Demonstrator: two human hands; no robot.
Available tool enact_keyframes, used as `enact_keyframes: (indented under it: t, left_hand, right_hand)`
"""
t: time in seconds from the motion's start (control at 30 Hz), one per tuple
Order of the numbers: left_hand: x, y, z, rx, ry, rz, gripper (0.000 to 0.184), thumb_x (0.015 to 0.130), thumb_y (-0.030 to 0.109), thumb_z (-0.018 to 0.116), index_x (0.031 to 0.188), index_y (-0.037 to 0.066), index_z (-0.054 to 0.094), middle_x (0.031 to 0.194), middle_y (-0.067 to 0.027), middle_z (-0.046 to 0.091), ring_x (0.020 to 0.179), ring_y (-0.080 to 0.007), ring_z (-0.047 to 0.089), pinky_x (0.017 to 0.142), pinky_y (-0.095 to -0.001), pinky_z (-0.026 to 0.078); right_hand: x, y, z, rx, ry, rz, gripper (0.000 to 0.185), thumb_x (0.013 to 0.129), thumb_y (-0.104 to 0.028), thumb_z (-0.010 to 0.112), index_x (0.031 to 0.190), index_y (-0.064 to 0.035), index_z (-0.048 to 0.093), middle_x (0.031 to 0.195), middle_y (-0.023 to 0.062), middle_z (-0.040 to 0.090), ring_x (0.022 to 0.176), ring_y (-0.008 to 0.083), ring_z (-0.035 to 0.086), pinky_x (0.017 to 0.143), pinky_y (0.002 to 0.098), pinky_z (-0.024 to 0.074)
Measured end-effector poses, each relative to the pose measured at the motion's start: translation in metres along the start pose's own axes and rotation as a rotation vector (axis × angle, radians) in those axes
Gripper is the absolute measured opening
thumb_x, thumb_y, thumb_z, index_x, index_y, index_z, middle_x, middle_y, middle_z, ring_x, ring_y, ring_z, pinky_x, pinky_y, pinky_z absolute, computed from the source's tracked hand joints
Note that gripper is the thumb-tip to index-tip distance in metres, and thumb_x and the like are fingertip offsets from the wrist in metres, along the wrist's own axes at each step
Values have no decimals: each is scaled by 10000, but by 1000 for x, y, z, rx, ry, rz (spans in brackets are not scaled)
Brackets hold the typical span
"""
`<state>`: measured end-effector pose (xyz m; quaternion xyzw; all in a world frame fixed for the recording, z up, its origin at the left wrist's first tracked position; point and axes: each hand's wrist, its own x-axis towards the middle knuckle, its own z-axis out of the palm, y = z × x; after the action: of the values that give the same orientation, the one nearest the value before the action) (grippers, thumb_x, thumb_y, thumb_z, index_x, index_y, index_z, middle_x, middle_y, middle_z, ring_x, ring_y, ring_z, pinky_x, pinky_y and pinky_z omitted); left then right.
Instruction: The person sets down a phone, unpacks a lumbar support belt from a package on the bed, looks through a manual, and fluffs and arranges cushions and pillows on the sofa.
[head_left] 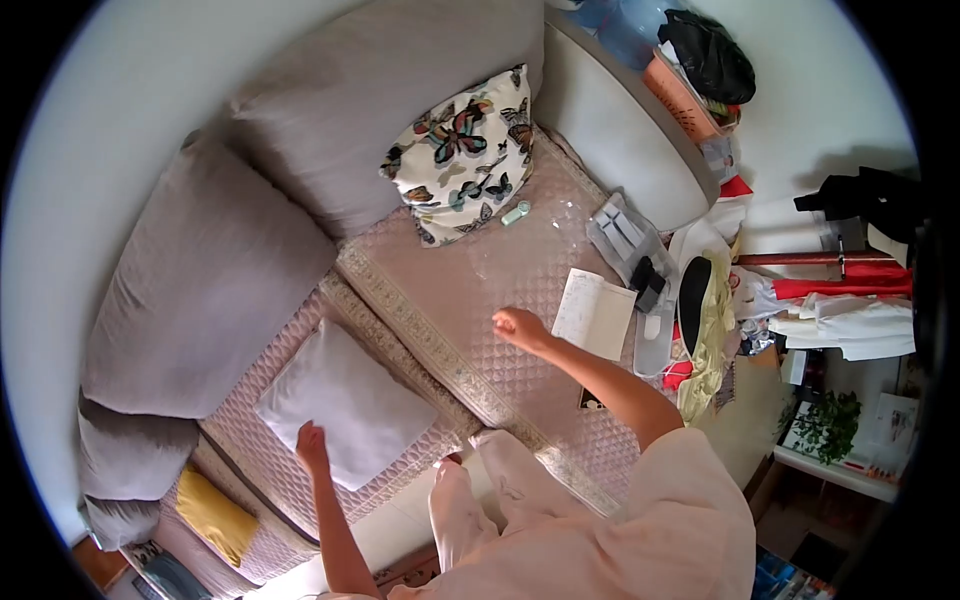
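Nearest are the person's pale trousers (pixel 462 505), with both forearms reaching out over a quilted sofa cover (pixel 440 285). The left hand (pixel 311 443) is at the near-left edge of a grey pillow (pixel 350 410) lying flat on the seat; its fingers look bunched, but I cannot tell whether they pinch anything or touch the pillow. The right hand (pixel 518 326) is over the cover, its fingers folded in — a loose fist — just left of an open book (pixel 594 313). Beyond the book, a clear tray (pixel 603 243) has a black item (pixel 650 283) at its near right side. Farther off, a small green object (pixel 516 212) lies just beside a butterfly cushion (pixel 465 150), which leans on a large grey back cushion (pixel 390 90). Past the armrest (pixel 625 115) is an orange basket (pixel 680 97) — a black bag (pixel 707 52) sits on top.
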<state>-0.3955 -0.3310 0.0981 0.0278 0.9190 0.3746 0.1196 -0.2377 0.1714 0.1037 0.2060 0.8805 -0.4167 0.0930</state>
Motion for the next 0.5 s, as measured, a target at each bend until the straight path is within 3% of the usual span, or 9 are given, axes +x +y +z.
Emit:
enact_keyframes:
  t: [0.07, 0.13, 0.27, 0.37, 0.5]
  left_hand:
    - [18, 22, 63, -174, -111, 119, 251, 765, 86, 615, 1012, 47, 585, 809, -56, 615, 691, -109, 569, 607, -228, 464]
    - [22, 94, 108, -150, -216, -15, 242, 770, 104, 620, 1004, 53, 586, 810, -54, 618, 714, -108, 578, 630, -222, 469]
    - [26, 115, 205, -265, -343, -62, 241, 785, 147, 612, 1005, 51, 585, 820, -54, 624, 743, -115, 590, 669, -230, 469]
    - [30, 142, 242, -268, -346, -61, 245, 789, 156, 608, 1006, 44, 582, 823, -48, 624, 748, -123, 586, 679, -252, 470]
    - [67, 198, 257, -150, -332, 12, 240, 792, 134, 601, 1005, 26, 580, 844, -58, 625, 774, -145, 583, 707, -275, 465]
  right_hand:
    - [30, 57, -8, -45, 64, 76, 268, 775, -227, 621, 970, -49, 569, 818, 75, 623, 713, 180, 604, 635, 305, 477]
    - [56, 100, -21, -134, 93, 157, 245, 745, -205, 635, 924, -50, 574, 807, 87, 623, 721, 219, 606, 639, 331, 474]
    - [102, 169, -41, -271, 253, 180, 315, 697, -200, 664, 958, -56, 562, 858, 110, 583, 788, 278, 581, 694, 360, 459]
    - [138, 179, -59, -350, 334, 142, 353, 671, -202, 680, 970, -61, 554, 945, 97, 545, 886, 267, 550, 710, 347, 453]
    - [180, 167, -79, -630, 189, 112, 397, 652, -189, 682, 1011, -83, 548, 1043, 63, 506, 1010, 241, 490, 750, 350, 447]
